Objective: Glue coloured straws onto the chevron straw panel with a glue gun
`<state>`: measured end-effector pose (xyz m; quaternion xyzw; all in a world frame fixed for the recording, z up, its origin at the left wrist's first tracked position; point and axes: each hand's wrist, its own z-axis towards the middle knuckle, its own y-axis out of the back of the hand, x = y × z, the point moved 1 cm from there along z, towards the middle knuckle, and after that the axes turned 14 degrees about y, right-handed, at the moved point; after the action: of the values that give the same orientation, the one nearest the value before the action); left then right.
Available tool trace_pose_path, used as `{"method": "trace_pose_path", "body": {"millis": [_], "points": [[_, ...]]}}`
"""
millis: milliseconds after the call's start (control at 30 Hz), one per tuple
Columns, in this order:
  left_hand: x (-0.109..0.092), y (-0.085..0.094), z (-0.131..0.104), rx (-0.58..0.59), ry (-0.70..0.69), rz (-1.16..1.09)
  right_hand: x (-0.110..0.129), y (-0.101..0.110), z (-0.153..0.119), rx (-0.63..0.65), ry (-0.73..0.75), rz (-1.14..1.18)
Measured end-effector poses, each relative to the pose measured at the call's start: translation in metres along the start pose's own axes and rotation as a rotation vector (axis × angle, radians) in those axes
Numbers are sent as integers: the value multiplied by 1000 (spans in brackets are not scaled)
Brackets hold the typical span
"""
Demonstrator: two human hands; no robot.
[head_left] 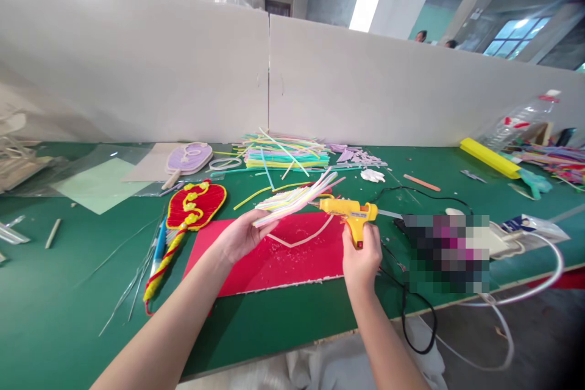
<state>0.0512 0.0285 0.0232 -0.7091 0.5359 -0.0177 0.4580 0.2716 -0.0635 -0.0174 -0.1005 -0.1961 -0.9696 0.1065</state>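
Observation:
My left hand (pixel 240 235) is closed on the near left end of a flat piece made of pastel pipe cleaners (pixel 299 196), tilted above the table. In my right hand (pixel 363 261) is a yellow hot glue gun (pixel 351 208), gripped by its handle. The nozzle points left and meets the right side of the pipe cleaners, though I cannot tell whether it touches. A glue stick (pixel 390 214) sticks out of the gun's back. Below both hands lies a red sheet (pixel 228 268) with a pale curved strip (pixel 315 236) on it.
Left of the red sheet lies a red and yellow fan (pixel 195 204); a purple fan (pixel 188 158) is farther back. Loose pipe cleaners (pixel 286 152) pile up behind. A black cord (pixel 404 311) loops at right, near a pixelated object (pixel 450 253). A plastic bottle (pixel 525 119) stands back right.

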Motion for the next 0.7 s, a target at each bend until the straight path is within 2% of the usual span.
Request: {"method": "trace_pose_path", "body": {"millis": [700], "points": [[1,-1,0,-1,18,-2,-4,0,0,-4,-83,-4]]}}
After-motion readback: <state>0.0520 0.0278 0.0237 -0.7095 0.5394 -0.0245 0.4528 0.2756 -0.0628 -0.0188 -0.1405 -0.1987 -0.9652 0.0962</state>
